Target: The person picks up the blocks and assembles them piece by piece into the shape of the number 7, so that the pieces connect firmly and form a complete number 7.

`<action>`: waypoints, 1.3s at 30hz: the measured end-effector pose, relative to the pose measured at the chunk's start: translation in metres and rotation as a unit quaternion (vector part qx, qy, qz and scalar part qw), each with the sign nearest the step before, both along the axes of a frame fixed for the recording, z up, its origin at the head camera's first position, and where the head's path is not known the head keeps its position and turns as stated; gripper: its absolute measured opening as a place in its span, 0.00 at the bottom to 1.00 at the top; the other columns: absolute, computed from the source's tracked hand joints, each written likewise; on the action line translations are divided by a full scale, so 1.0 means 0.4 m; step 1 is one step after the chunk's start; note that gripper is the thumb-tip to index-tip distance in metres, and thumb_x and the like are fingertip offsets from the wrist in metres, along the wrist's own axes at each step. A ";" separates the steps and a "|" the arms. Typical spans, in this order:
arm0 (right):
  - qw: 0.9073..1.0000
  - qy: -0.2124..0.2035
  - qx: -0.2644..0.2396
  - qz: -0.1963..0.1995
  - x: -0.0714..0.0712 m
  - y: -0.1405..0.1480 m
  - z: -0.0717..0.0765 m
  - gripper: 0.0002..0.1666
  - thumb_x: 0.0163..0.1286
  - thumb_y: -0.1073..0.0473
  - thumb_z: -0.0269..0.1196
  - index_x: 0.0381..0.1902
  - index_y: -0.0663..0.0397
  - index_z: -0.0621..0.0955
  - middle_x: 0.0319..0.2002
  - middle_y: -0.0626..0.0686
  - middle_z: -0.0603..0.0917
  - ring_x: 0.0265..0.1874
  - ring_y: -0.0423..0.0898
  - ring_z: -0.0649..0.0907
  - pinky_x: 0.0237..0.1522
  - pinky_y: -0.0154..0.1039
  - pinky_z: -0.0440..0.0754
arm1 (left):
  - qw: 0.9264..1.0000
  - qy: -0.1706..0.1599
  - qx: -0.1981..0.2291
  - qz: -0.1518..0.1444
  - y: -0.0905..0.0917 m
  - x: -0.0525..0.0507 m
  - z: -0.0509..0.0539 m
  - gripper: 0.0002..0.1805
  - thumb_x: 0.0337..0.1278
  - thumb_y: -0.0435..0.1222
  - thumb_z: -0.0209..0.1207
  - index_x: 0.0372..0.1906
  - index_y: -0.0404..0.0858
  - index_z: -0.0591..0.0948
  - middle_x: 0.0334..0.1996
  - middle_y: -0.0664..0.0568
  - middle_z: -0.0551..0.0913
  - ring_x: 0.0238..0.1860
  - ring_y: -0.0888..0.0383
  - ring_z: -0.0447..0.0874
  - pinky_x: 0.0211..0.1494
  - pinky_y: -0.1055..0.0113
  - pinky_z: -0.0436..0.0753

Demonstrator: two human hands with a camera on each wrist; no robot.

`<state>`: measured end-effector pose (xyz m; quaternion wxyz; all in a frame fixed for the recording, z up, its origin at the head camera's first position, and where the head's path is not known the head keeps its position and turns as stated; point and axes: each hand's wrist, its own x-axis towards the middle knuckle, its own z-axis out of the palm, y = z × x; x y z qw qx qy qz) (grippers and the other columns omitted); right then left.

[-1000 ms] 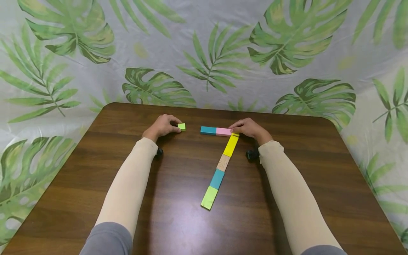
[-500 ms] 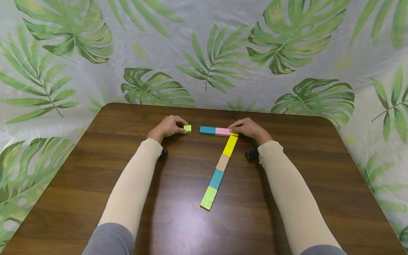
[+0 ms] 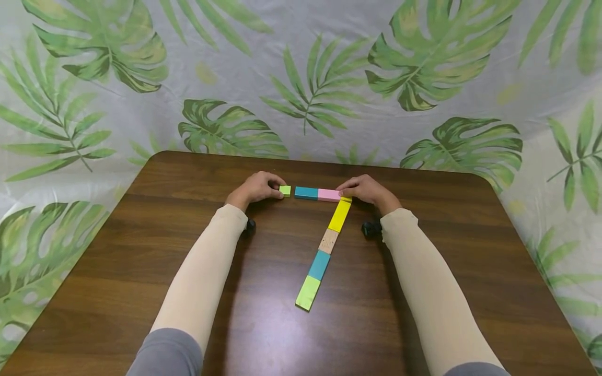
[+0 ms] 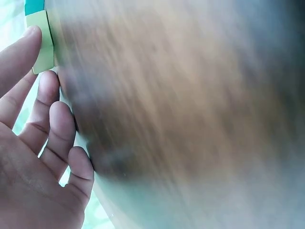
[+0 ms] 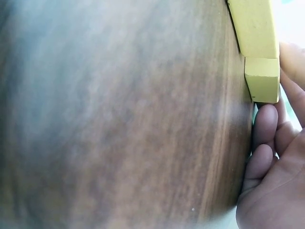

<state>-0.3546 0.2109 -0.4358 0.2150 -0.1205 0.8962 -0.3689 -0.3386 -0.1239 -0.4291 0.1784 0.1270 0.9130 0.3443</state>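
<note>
In the head view my left hand (image 3: 256,188) pinches a small lime-green block (image 3: 285,191) between thumb and fingers. A narrow gap parts this block from the teal block (image 3: 306,192) at the left end of a short row. A pink block (image 3: 328,195) continues that row to the right. My right hand (image 3: 369,191) grips a small yellow block (image 3: 346,199) at the corner, its fingertips beside the pink block's end. In the right wrist view that small yellow block (image 5: 263,81) touches a longer yellow block (image 5: 255,28); the thumb is partly hidden behind it.
From the corner a slanting line runs toward the near edge: the longer yellow block (image 3: 340,215), a plain wooden block (image 3: 328,241), a second teal block (image 3: 320,265) and a larger lime-green block (image 3: 308,293). All lie on a brown wooden table (image 3: 263,271) before a leaf-print curtain (image 3: 320,68).
My left hand has slid right with the small lime-green block, narrowing the gap to the teal block. My right hand and the other blocks have stayed put.
</note>
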 end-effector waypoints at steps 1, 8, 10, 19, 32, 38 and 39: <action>1.000 0.001 -0.001 -0.001 0.000 0.001 0.000 0.20 0.72 0.52 0.61 0.57 0.55 0.84 0.65 0.61 0.77 0.67 0.59 0.71 0.70 0.55 0.68 | 1.000 0.001 -0.001 -0.002 0.003 0.000 0.001 0.25 0.62 0.40 0.66 0.63 0.42 0.79 0.58 0.43 0.80 0.59 0.47 0.76 0.66 0.52 0.75; 1.000 -0.002 -0.007 -0.003 -0.002 0.003 -0.001 0.21 0.72 0.52 0.62 0.57 0.56 0.84 0.65 0.61 0.76 0.67 0.59 0.71 0.70 0.55 0.68 | 1.000 0.006 -0.010 -0.009 0.018 -0.001 0.003 0.25 0.61 0.41 0.66 0.63 0.42 0.79 0.58 0.43 0.80 0.58 0.47 0.76 0.65 0.52 0.74; 1.000 -0.005 -0.009 -0.004 -0.003 0.002 -0.003 0.21 0.72 0.52 0.62 0.58 0.56 0.83 0.66 0.61 0.76 0.67 0.59 0.71 0.70 0.55 0.68 | 1.000 0.007 -0.013 -0.013 0.021 0.001 0.003 0.25 0.61 0.41 0.66 0.63 0.42 0.79 0.58 0.43 0.80 0.58 0.47 0.76 0.65 0.52 0.74; 1.000 -0.016 -0.015 -0.005 0.013 -0.006 0.021 0.22 0.73 0.55 0.61 0.59 0.61 0.81 0.67 0.64 0.74 0.69 0.61 0.69 0.71 0.57 0.66 | 1.000 0.010 -0.010 -0.009 0.027 0.000 0.001 0.25 0.61 0.41 0.66 0.63 0.43 0.80 0.56 0.44 0.81 0.56 0.48 0.76 0.64 0.52 0.74; 1.000 -0.006 -0.020 -0.006 -0.002 0.004 -0.001 0.22 0.71 0.52 0.63 0.58 0.57 0.83 0.65 0.62 0.76 0.67 0.60 0.71 0.70 0.56 0.68 | 1.000 0.009 0.005 -0.003 0.031 -0.001 -0.003 0.25 0.61 0.40 0.66 0.63 0.43 0.79 0.56 0.44 0.80 0.54 0.48 0.75 0.61 0.54 0.75; 1.000 -0.006 -0.020 -0.001 0.001 0.005 0.000 0.22 0.71 0.52 0.63 0.58 0.57 0.83 0.65 0.62 0.77 0.67 0.59 0.72 0.70 0.56 0.68 | 1.000 -0.001 0.006 -0.003 0.029 0.001 -0.003 0.25 0.61 0.40 0.66 0.64 0.43 0.79 0.56 0.44 0.80 0.54 0.48 0.75 0.61 0.54 0.75; 1.000 -0.007 -0.021 -0.002 0.002 0.005 0.000 0.22 0.71 0.52 0.63 0.58 0.57 0.83 0.65 0.61 0.77 0.67 0.59 0.72 0.70 0.55 0.69 | 1.000 -0.002 0.006 -0.004 0.028 0.002 -0.003 0.26 0.61 0.40 0.66 0.64 0.43 0.79 0.56 0.44 0.80 0.54 0.48 0.74 0.61 0.54 0.75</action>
